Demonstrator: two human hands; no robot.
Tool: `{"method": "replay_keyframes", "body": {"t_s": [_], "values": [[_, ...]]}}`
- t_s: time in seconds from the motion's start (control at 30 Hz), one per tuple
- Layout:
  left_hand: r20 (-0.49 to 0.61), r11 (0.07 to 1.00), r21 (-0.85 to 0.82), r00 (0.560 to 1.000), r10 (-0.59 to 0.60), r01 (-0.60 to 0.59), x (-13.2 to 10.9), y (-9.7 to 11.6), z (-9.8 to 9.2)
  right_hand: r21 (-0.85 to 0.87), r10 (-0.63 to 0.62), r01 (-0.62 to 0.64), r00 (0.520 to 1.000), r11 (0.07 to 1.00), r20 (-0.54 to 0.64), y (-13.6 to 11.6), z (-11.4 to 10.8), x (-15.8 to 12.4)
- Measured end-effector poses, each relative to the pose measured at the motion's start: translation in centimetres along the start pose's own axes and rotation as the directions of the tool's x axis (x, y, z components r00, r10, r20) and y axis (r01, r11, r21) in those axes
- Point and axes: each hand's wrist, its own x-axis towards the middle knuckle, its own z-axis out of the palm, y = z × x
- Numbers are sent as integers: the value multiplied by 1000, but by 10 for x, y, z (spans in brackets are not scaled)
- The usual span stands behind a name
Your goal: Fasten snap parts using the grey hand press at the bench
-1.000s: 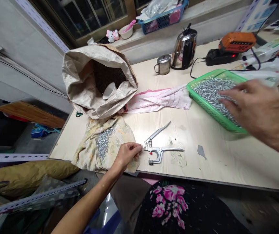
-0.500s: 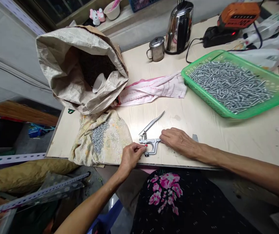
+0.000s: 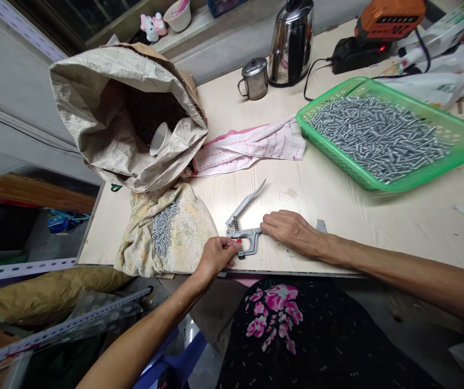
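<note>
Grey snap pliers (image 3: 251, 241) lie near the table's front edge, with a spring and a red piece at the jaw. Their upper handle (image 3: 248, 202) is raised away from the body. My right hand (image 3: 286, 229) is closed round the lower handle, which it hides. At the jaw, my left hand (image 3: 217, 254) pinches with thumb and forefinger beside the red piece; what sits between the fingertips is too small to make out. Left of that hand, a pile of small silvery metal pins (image 3: 164, 229) rests on a patterned yellow cloth (image 3: 193, 229).
A green basket (image 3: 337, 162) full of silvery metal pins stands at the right. An open woven sack (image 3: 94, 124) with a white cup (image 3: 160, 139) inside is at the left. Behind are a pink-white towel (image 3: 252, 148), metal mug (image 3: 255, 79), kettle (image 3: 291, 46) and charger (image 3: 357, 54).
The whole view has shifted slightly. Both hands keep their places at the pliers, and the raised handle stays apart from the body.
</note>
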Motion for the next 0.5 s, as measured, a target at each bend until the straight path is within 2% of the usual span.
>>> {"method": "replay_keyframes", "body": {"t_s": [0.17,0.23,0.33,0.5], "values": [[66,998,19,996,-59,58,-4,3,0,116,57,-77,983,990,174,10,-12,6],[76,997,0,994,-74,75,-5,3,1,124,65,-86,984,988,166,22,-16,11],[66,996,-26,995,-80,82,-7,2,2,49,44,-50,991,998,124,41,-20,20],[55,995,-55,995,-78,81,-6,-2,4,9,-14,12,975,1000,220,51,-24,35]]}}
